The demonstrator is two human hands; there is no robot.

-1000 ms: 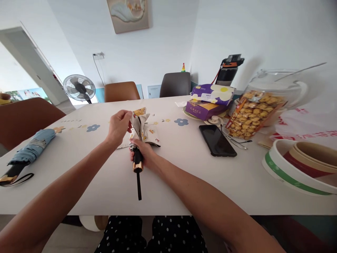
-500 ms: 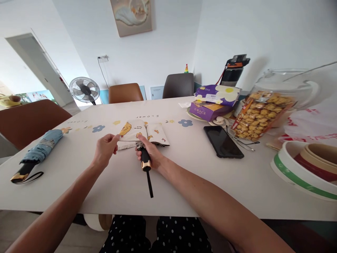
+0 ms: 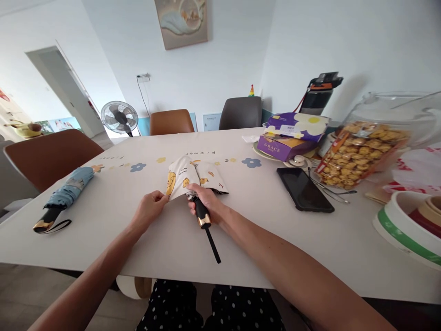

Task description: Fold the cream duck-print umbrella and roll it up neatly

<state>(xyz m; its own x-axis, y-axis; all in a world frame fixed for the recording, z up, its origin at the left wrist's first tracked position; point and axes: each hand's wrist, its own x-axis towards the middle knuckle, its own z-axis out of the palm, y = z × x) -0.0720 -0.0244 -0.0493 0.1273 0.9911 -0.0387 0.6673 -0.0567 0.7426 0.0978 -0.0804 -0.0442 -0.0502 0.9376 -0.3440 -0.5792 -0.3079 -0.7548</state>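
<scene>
A folded white umbrella (image 3: 182,177) with yellow cartoon prints lies in front of me, its canopy loose and spread over the tabletop. Its black handle (image 3: 200,210) has a gold end and a black strap hanging toward me. My right hand (image 3: 206,200) is wrapped around the top of the handle, thumb on the lower canopy edge. My left hand (image 3: 153,205) is closed in a pinch on the left corner of the canopy cloth, which is drawn out toward it. To the left lies a rolled light-blue umbrella (image 3: 70,187), untouched.
On the white table (image 3: 241,230) a black phone (image 3: 305,189) lies to the right, with a cable beside it. Beyond are a purple box (image 3: 275,147), a tissue pack (image 3: 298,125), a bottle (image 3: 315,96), a snack jar (image 3: 358,154) and tape rolls (image 3: 396,225).
The view has swung slightly left. My left hand has drawn the canopy's left corner toward me, so the pale strip seen under the cloth before is covered. My right hand keeps its hold.
</scene>
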